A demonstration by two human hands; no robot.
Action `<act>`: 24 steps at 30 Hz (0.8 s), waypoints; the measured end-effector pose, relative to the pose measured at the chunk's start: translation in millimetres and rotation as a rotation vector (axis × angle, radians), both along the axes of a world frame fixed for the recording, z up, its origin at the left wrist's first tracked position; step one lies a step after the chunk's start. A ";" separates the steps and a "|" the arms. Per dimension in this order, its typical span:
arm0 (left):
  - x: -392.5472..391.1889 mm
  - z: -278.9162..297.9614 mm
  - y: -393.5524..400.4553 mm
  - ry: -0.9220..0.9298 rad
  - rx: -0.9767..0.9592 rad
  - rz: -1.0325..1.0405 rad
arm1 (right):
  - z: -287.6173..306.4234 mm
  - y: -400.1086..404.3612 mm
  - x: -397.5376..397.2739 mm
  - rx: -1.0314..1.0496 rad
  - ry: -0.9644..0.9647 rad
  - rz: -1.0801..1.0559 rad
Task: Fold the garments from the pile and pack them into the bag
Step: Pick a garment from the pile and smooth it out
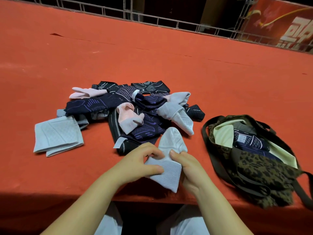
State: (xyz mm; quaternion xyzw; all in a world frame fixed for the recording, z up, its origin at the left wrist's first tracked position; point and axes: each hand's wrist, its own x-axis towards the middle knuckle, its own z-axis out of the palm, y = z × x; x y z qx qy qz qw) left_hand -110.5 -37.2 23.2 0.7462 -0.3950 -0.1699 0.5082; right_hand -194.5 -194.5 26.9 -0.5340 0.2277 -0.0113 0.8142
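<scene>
Seen from above, at the near edge of a red table (152, 48), the left hand (142, 160) and right hand (188, 165) both pinch a pale grey sock (166, 164), likely light, limp and best gripped at its edges, between the sock pile (128, 107) and the leopard-print bag (257, 168).

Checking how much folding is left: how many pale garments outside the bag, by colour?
Pale blue-grey: 3, one in both hands, one on the pile's right, one folded at left.
Pink: 2, one at the pile's far left, one mid-pile.
Total: 5.
</scene>
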 end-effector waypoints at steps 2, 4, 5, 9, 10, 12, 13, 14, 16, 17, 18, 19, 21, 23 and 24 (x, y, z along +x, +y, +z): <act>0.3 -3.1 0.6 -0.021 0.015 -0.020 | -2.9 -0.8 -1.6 0.019 0.000 -0.026; 0.8 -7.3 2.8 0.038 0.001 -0.078 | -4.3 -4.2 -2.8 0.030 -0.011 -0.053; 0.6 -7.9 4.5 0.098 -0.023 -0.117 | -7.0 -8.0 -3.5 0.042 -0.012 -0.076; 1.3 -9.1 9.9 0.218 -0.053 -0.223 | -23.2 -24.8 -5.3 0.094 0.066 -0.211; 0.0 -9.2 9.7 0.228 -0.058 -0.225 | -26.9 -28.1 -5.4 0.117 0.079 -0.226; -1.4 -8.6 7.9 0.269 -0.150 -0.146 | -31.6 -31.7 -5.4 0.101 0.100 -0.239; -0.7 -7.2 7.3 0.300 -0.236 -0.069 | -32.3 -33.1 -5.9 0.027 0.094 -0.235; 1.2 -5.1 7.1 0.325 -0.329 0.013 | -30.8 -34.7 -7.5 -0.103 0.079 -0.227; 8.7 1.5 8.0 0.370 -0.485 0.122 | -22.1 -39.2 -12.0 -0.397 0.003 -0.212; 12.2 6.0 8.5 0.389 -0.525 0.126 | -15.0 -41.0 -14.5 -0.484 -0.039 -0.198; 14.5 10.1 8.2 0.401 -0.536 0.097 | -6.1 -41.5 -16.3 -0.536 -0.084 -0.174; 14.4 13.1 6.9 0.405 -0.525 0.045 | 1.8 -40.8 -16.7 -0.589 -0.138 -0.139; 9.4 12.6 2.8 0.440 -0.516 -0.051 | 12.7 -34.8 -14.8 -0.741 -0.229 -0.044; 2.0 4.8 -1.8 0.526 -0.558 -0.121 | 16.1 -25.0 -11.5 -0.915 -0.339 0.081; -1.6 1.0 -3.4 0.567 -0.572 -0.144 | 16.3 -18.7 -10.2 -0.972 -0.373 0.158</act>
